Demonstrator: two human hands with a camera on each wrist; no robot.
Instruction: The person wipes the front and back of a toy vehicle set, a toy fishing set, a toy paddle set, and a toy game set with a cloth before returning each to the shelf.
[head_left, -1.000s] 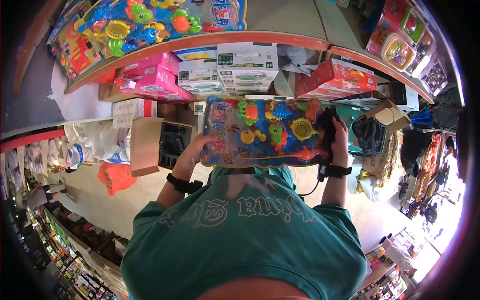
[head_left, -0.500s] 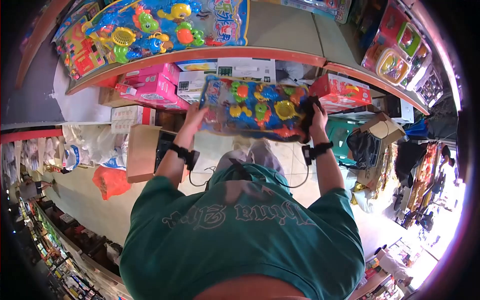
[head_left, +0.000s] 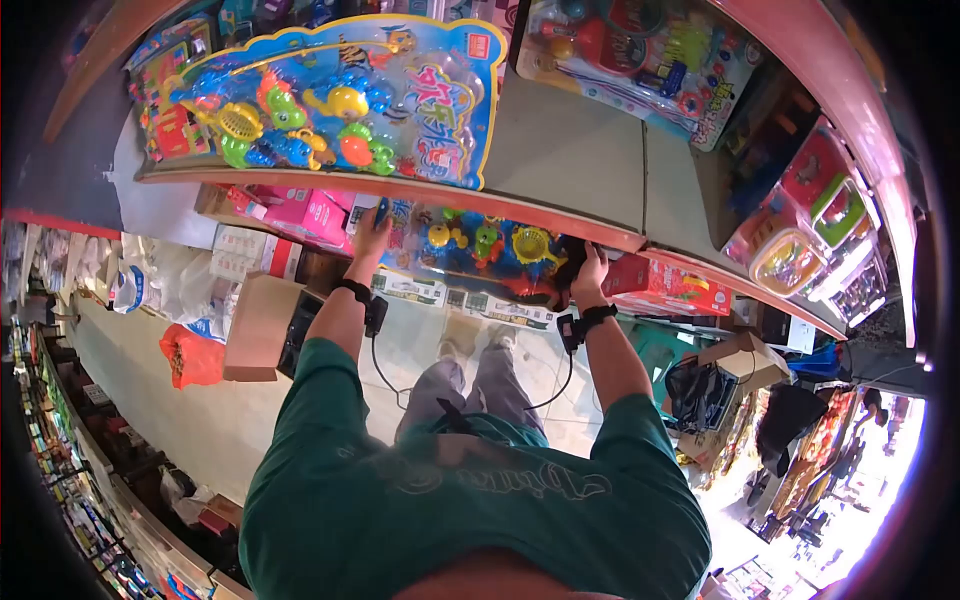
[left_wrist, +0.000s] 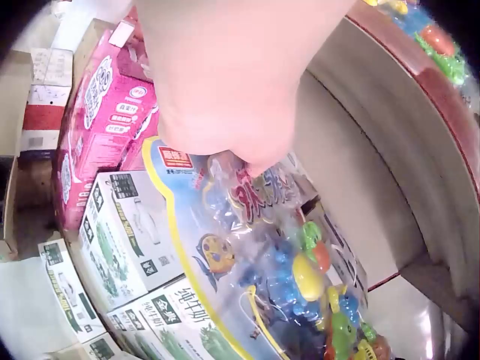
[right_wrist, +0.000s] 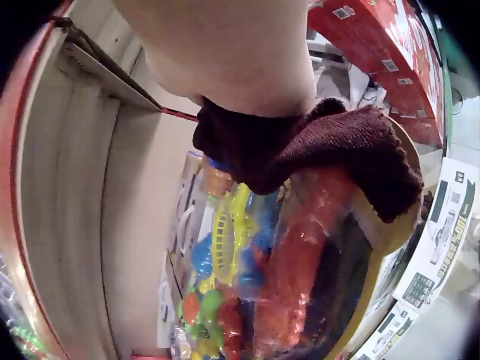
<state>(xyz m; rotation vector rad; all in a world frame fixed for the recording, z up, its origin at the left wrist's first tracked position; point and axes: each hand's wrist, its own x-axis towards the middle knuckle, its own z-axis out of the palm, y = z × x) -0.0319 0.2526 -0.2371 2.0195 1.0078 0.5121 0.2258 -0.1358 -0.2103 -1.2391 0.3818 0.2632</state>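
Observation:
A flat toy pack (head_left: 480, 250) with colourful plastic animals under clear film is held level, its far edge hidden beneath the red-edged shelf (head_left: 400, 184). My left hand (head_left: 371, 236) grips its left end; in the left wrist view the left hand (left_wrist: 225, 90) bends over the printed corner of the pack (left_wrist: 217, 255). At the right end my right hand (head_left: 590, 272) holds the pack together with a dark cloth. The right wrist view shows the maroon cloth (right_wrist: 315, 146) between the right hand (right_wrist: 232, 60) and the pack (right_wrist: 292, 277).
A similar toy pack (head_left: 340, 100) lies on the shelf above. White cartons (left_wrist: 127, 232) and pink boxes (left_wrist: 105, 120) stand below the shelf at left, red boxes (head_left: 670, 285) at right. An opened cardboard box (head_left: 262, 330) and an orange bag (head_left: 192, 355) are at lower left.
Both hands have carried the toy pack forward and away from my body, from in front of the shelf to partly under its edge. More of the upper shelf shows in the head view.

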